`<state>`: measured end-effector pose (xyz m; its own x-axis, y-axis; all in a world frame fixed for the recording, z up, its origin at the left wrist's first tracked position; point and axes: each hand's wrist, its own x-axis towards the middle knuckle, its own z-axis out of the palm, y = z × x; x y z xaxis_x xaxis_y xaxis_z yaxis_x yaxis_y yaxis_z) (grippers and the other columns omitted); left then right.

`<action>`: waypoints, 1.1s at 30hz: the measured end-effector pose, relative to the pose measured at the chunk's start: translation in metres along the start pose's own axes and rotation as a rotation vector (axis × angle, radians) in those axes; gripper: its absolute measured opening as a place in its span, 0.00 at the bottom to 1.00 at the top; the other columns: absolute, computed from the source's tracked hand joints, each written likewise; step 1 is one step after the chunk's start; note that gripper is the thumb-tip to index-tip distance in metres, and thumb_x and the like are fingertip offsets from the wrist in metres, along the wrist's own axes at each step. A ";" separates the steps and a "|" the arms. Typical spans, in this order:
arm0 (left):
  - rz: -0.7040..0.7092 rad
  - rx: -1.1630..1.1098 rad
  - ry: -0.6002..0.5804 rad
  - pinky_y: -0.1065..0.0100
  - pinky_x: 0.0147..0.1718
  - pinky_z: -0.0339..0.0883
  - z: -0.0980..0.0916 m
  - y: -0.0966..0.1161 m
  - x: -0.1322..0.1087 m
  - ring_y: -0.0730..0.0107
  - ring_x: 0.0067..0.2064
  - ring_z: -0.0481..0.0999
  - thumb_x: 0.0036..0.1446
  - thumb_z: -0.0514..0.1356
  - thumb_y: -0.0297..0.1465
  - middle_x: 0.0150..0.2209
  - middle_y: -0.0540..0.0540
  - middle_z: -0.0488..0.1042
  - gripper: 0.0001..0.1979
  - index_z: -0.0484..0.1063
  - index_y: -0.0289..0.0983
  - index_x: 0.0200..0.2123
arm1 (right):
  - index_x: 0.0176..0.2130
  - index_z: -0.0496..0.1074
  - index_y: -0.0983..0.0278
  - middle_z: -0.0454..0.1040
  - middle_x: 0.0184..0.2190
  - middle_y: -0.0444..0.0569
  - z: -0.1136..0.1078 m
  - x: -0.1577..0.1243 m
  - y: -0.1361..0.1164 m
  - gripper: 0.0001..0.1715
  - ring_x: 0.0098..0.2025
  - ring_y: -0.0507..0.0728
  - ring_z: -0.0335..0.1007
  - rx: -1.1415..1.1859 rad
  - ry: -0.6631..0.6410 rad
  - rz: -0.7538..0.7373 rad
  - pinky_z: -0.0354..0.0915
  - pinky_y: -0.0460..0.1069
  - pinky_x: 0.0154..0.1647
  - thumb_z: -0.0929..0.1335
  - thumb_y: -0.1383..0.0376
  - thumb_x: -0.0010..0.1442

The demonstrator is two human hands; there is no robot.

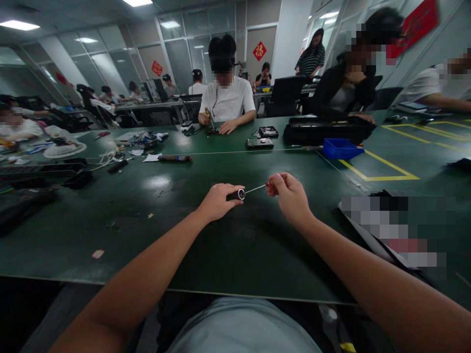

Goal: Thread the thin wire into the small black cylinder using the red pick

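Dark pen-shaped tool (174,158) lying left on green counter (128,235), one end by white paper (150,158). Left hand (218,202) clamped on black cylinder (233,195), pale-ringed end facing right, over mid-counter. Thin metal rod (255,189) runs right from that end; can't tell if it's inserted. Hard drive (259,143) sits beyond. Right hand (289,195) pinched on rod's reddish end. Blue bin (340,148) farther right, near yellow tape outline (390,178).

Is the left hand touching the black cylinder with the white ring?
Touching: the head view shows the left hand pinching the black cylinder between thumb and fingers.
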<state>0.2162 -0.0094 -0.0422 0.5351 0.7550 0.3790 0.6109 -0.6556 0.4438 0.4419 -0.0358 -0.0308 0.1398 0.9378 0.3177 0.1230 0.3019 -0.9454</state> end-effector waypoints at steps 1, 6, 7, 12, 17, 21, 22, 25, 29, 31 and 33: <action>-0.002 0.003 -0.003 0.54 0.56 0.62 0.000 0.000 0.000 0.60 0.51 0.75 0.58 0.66 0.35 0.50 0.46 0.78 0.21 0.73 0.43 0.55 | 0.36 0.70 0.61 0.73 0.26 0.46 0.000 -0.001 -0.001 0.16 0.28 0.54 0.69 -0.062 -0.004 -0.036 0.65 0.52 0.32 0.64 0.52 0.64; -0.021 0.027 -0.028 0.53 0.57 0.61 0.002 0.000 -0.001 0.59 0.52 0.74 0.58 0.66 0.35 0.51 0.45 0.77 0.22 0.72 0.44 0.56 | 0.37 0.70 0.60 0.75 0.28 0.47 0.000 -0.007 -0.007 0.15 0.30 0.56 0.71 -0.272 -0.030 -0.151 0.65 0.53 0.35 0.61 0.54 0.67; -0.022 0.034 -0.032 0.53 0.57 0.61 0.002 0.000 -0.001 0.59 0.53 0.73 0.58 0.66 0.35 0.51 0.45 0.77 0.22 0.72 0.44 0.56 | 0.37 0.69 0.60 0.75 0.28 0.47 0.000 -0.008 -0.009 0.15 0.31 0.57 0.72 -0.303 -0.045 -0.159 0.65 0.53 0.35 0.61 0.54 0.67; -0.013 0.059 -0.060 0.53 0.57 0.61 0.005 -0.001 0.000 0.58 0.53 0.73 0.57 0.66 0.35 0.50 0.46 0.78 0.22 0.73 0.44 0.55 | 0.37 0.69 0.59 0.76 0.28 0.48 -0.001 -0.008 -0.012 0.13 0.32 0.58 0.73 -0.443 -0.089 -0.229 0.63 0.53 0.35 0.61 0.56 0.68; -0.061 0.019 -0.052 0.53 0.55 0.62 0.003 -0.001 -0.001 0.58 0.51 0.74 0.58 0.65 0.34 0.50 0.45 0.77 0.21 0.73 0.43 0.55 | 0.37 0.69 0.60 0.75 0.27 0.48 -0.002 -0.005 -0.010 0.12 0.31 0.59 0.72 -0.503 -0.074 -0.240 0.61 0.53 0.33 0.61 0.57 0.68; -0.167 -0.167 0.028 0.54 0.56 0.64 0.001 0.001 -0.001 0.58 0.53 0.74 0.57 0.66 0.33 0.51 0.44 0.76 0.20 0.74 0.41 0.53 | 0.37 0.69 0.59 0.75 0.28 0.48 -0.004 -0.005 -0.010 0.13 0.31 0.59 0.72 -0.513 -0.065 -0.212 0.60 0.53 0.33 0.61 0.56 0.68; -0.204 -0.257 0.060 0.55 0.56 0.64 0.000 0.002 0.000 0.59 0.52 0.74 0.56 0.66 0.32 0.50 0.43 0.76 0.19 0.74 0.40 0.52 | 0.37 0.69 0.60 0.76 0.28 0.48 -0.004 -0.005 -0.011 0.14 0.31 0.59 0.71 -0.512 -0.061 -0.207 0.60 0.52 0.33 0.61 0.56 0.68; -0.304 -0.591 0.140 0.58 0.52 0.68 -0.002 0.007 0.005 0.62 0.49 0.75 0.57 0.63 0.29 0.49 0.41 0.76 0.17 0.70 0.36 0.51 | 0.37 0.70 0.60 0.76 0.29 0.49 -0.005 -0.005 -0.012 0.15 0.30 0.58 0.71 -0.507 -0.054 -0.200 0.60 0.52 0.32 0.60 0.56 0.68; -0.452 -0.947 0.166 0.65 0.40 0.71 -0.010 0.015 0.010 0.69 0.39 0.75 0.61 0.56 0.29 0.46 0.40 0.73 0.14 0.65 0.37 0.51 | 0.38 0.71 0.61 0.76 0.29 0.49 -0.005 -0.005 -0.012 0.15 0.31 0.58 0.71 -0.495 -0.069 -0.194 0.60 0.52 0.32 0.61 0.56 0.68; -0.512 -1.014 0.113 0.68 0.34 0.70 -0.014 0.020 0.010 0.71 0.34 0.73 0.62 0.55 0.32 0.40 0.43 0.72 0.11 0.65 0.37 0.47 | 0.38 0.71 0.62 0.76 0.29 0.49 -0.005 -0.005 -0.012 0.15 0.31 0.58 0.72 -0.493 -0.068 -0.196 0.60 0.52 0.32 0.61 0.56 0.68; -0.528 -0.950 0.024 0.70 0.30 0.67 -0.018 0.026 0.010 0.73 0.30 0.70 0.62 0.57 0.37 0.35 0.46 0.70 0.11 0.65 0.37 0.43 | 0.38 0.71 0.62 0.76 0.29 0.49 -0.004 -0.005 -0.011 0.15 0.31 0.58 0.72 -0.495 -0.060 -0.205 0.61 0.51 0.33 0.61 0.56 0.68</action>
<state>0.2271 -0.0186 -0.0123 0.3198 0.9469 -0.0333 0.0538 0.0169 0.9984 0.4439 -0.0445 -0.0213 0.0100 0.8806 0.4737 0.5919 0.3766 -0.7126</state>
